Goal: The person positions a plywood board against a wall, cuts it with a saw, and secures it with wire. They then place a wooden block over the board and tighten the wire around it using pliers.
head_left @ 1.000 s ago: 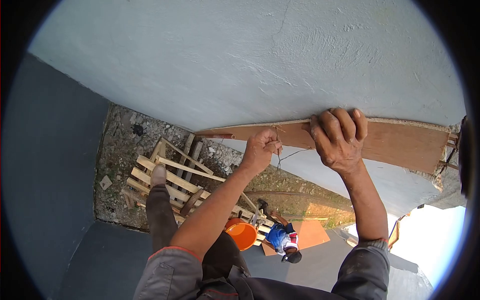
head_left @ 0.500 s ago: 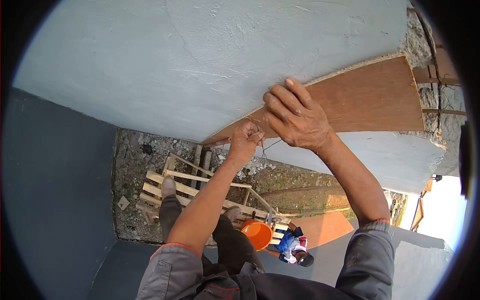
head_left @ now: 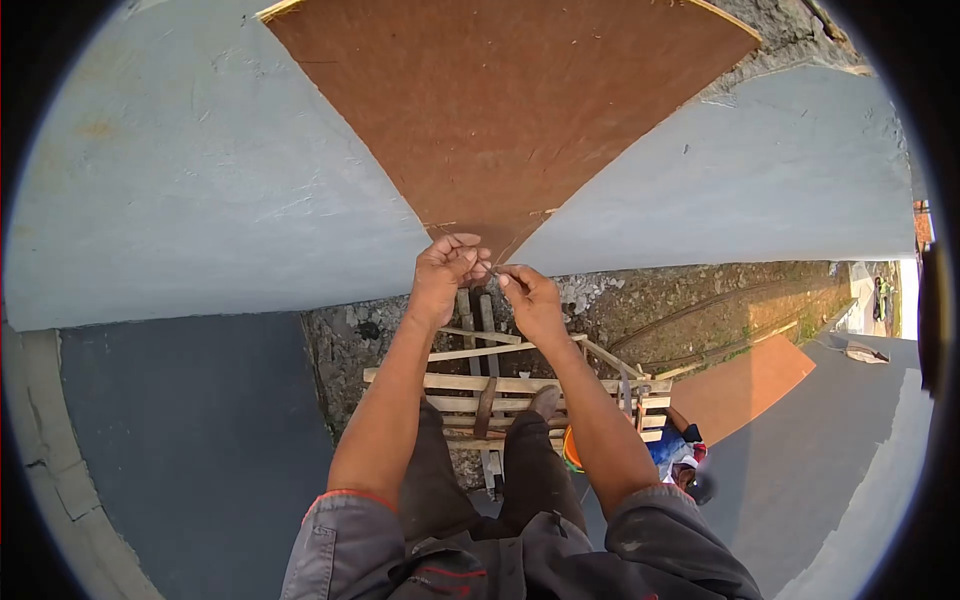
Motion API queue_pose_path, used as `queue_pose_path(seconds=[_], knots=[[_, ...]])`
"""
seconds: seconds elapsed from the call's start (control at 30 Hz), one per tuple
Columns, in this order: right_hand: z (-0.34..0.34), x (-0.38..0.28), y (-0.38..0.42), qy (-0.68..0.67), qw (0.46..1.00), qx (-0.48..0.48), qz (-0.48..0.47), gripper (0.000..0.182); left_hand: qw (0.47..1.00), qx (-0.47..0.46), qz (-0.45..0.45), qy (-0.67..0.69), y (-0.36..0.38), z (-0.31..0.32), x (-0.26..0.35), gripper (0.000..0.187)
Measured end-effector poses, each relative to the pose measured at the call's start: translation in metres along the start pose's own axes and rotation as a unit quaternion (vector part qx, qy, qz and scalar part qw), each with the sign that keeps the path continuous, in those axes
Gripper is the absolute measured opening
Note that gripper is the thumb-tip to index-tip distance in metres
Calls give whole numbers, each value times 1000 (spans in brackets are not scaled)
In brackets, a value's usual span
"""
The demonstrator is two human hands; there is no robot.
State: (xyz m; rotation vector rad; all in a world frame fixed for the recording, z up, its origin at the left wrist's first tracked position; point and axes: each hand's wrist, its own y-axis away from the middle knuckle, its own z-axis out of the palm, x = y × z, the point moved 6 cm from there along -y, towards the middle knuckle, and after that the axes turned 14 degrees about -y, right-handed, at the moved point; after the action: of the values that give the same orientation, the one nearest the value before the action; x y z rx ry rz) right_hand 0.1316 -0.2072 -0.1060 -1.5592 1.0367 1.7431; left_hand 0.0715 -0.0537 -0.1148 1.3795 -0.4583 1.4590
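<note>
A brown plywood board (head_left: 510, 110) stands against the pale grey wall, its narrow lower end at my fingers. My left hand (head_left: 448, 276) is closed in a pinch just in front of that end. Close beside it, my right hand (head_left: 533, 302) is also pinched, thumb against forefinger. Between the fingertips runs a thin piece of wire (head_left: 493, 270), mostly hidden by the fingers.
I stand on a slatted wooden platform (head_left: 470, 383) above rubble ground. An orange bucket (head_left: 571, 450) is on its right side, partly behind my forearm. Below right is another person (head_left: 680, 455). A pale grey wall (head_left: 200, 190) rises ahead.
My right hand has left the board's edge and come down beside my left hand, now pinching the wire. The view has swung so the board is centred; more of the board shows.
</note>
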Motion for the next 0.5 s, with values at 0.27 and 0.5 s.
queue_pose_path(seconds=[0.27,0.5], knots=[[2,2,-8,7,998,-43,53,15,994,-89,-31,51,7,6,2,39],[4,-4,-4,45,999,-20,8,18,944,-219,-50,243,-6,19,-31,45]])
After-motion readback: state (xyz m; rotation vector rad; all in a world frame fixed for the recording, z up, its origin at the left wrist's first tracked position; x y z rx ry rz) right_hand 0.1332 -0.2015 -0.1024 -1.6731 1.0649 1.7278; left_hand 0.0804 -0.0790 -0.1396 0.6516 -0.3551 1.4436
